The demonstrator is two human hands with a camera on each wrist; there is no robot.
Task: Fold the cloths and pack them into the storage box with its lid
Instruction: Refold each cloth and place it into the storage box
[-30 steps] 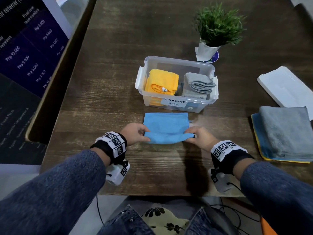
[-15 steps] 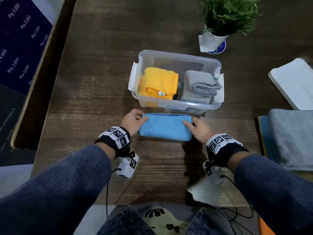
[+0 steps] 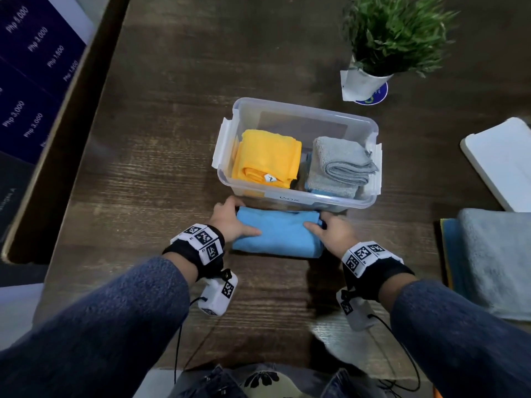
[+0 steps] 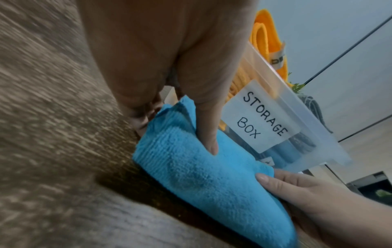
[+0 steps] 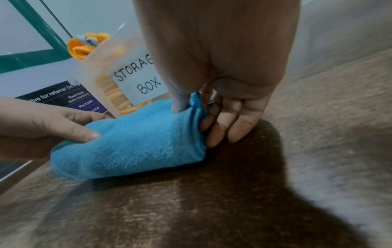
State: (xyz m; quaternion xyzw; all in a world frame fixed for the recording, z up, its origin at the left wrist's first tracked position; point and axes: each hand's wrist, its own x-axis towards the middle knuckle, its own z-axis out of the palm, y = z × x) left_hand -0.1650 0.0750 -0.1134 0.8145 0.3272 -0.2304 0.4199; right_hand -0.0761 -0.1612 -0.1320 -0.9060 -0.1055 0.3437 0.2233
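Blue folded cloth (image 3: 275,235) sits on the wooden worktop (image 3: 172,139) right in front of the storage box (image 3: 301,116), which already has a yellow cloth (image 3: 267,156) and grey cloth (image 3: 339,165) inside. Left wrist view: left hand (image 4: 161,55) has its grip pinched on the cloth's end, thumb on top. Right wrist view: right hand (image 5: 222,67) pinches the opposite end the same way.
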